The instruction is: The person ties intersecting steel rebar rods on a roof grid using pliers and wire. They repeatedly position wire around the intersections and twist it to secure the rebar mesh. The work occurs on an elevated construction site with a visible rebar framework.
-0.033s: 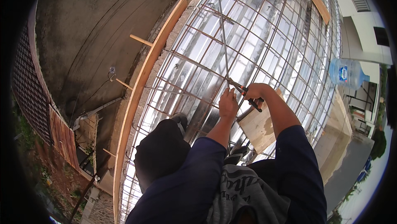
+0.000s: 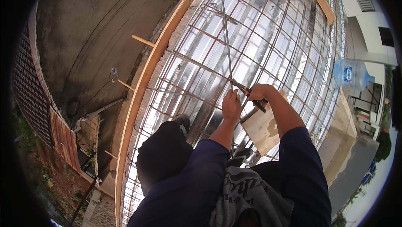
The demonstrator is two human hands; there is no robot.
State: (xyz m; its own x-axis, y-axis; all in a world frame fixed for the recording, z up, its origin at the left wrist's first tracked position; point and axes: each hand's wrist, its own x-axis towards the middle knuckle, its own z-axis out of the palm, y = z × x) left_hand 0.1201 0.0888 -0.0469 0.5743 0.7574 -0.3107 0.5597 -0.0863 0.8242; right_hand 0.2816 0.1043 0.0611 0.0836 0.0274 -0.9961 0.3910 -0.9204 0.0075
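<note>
My right hand (image 2: 260, 92) is wrapped round a pair of pincers (image 2: 245, 88) with orange and black handles. Their jaws meet a crossing of bars in a rusty rebar mesh (image 2: 197, 63), where a long steel bar (image 2: 228, 45) runs away from me. Close beside the jaws, my left hand (image 2: 231, 104) is raised with its fingers pinched together near the crossing. Whatever those fingers hold is too small to make out. Under the mesh lies shiny corrugated metal decking (image 2: 211, 120), with my feet on it.
A plywood piece (image 2: 261, 130) lies by my right forearm. Along the left, a long wooden edge board (image 2: 146, 74) borders a drop to the ground below. A large blue water bottle (image 2: 351, 74) stands at right. Another plank (image 2: 323, 7) lies at the far right.
The pincers' handles have shifted slightly in my right hand and look closer together. My left hand stays in place.
</note>
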